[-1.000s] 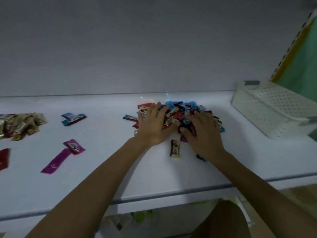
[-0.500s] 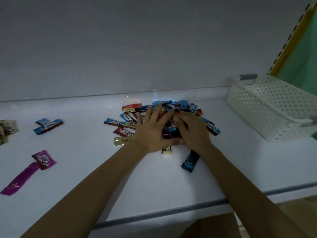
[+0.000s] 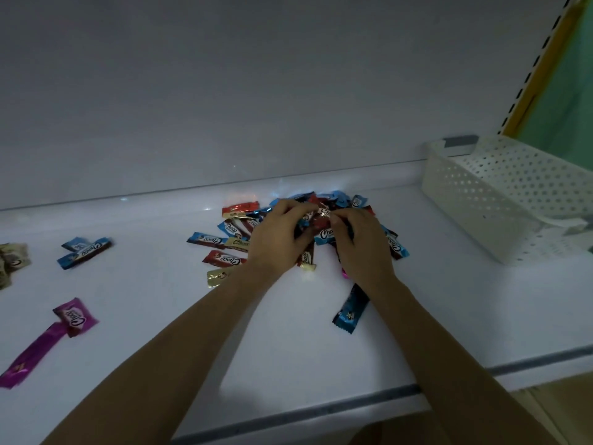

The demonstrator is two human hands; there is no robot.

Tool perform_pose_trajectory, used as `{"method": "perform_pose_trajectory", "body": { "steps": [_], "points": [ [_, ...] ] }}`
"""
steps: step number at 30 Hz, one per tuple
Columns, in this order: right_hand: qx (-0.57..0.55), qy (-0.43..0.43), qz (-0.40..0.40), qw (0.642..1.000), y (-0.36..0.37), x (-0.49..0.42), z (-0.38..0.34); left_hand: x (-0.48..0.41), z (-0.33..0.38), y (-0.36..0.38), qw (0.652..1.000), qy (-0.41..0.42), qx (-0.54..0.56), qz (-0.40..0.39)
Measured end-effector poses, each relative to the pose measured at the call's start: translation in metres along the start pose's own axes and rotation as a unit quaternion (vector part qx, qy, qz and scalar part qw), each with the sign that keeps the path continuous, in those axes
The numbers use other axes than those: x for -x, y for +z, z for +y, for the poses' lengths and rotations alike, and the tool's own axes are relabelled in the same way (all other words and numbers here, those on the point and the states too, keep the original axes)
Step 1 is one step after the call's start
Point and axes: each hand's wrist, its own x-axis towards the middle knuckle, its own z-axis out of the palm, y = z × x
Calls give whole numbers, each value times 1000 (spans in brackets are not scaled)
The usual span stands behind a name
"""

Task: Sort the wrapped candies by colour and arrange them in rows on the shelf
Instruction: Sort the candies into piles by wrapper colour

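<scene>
A mixed pile of wrapped candies (image 3: 236, 234) in blue, red, brown and gold lies at the middle back of the white shelf (image 3: 154, 316). Both hands are over the pile with curled fingers. My left hand (image 3: 276, 242) and my right hand (image 3: 364, 248) pinch a small red candy (image 3: 322, 220) between their fingertips, just above the heap. A lone blue candy (image 3: 351, 308) lies by my right wrist. Sorted groups sit to the left: two blue candies (image 3: 85, 250), two magenta candies (image 3: 72, 316) and gold candies (image 3: 11, 260) at the frame's edge.
A white perforated basket (image 3: 475, 194) stands at the right end of the shelf. The grey back wall (image 3: 256, 91) rises right behind the pile. The shelf's front lip (image 3: 321, 409) runs below my forearms.
Both hands went from lying flat on the pile to curling their fingers and lifting a red candy between them. The view has shifted right, so the left groups sit nearer the frame edge.
</scene>
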Motion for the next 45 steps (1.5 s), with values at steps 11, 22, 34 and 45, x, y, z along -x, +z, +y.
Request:
{"method": "perform_pose_trajectory", "body": {
  "steps": [11, 22, 34, 45],
  "points": [
    [74, -6, 61, 995, -2, 1, -3, -9, 1, -5, 987, -79, 117, 78],
    [91, -59, 78, 991, -5, 5, -12, -12, -1, -37, 953, -188, 214, 102],
    [135, -135, -32, 981, -3, 16, -26, -2, 9, -48, 894, -275, 335, 114],
    [-185, -90, -144, 968, 2, 17, -86, 7, 26, -65, 734, -347, 582, 52]
  ]
}}
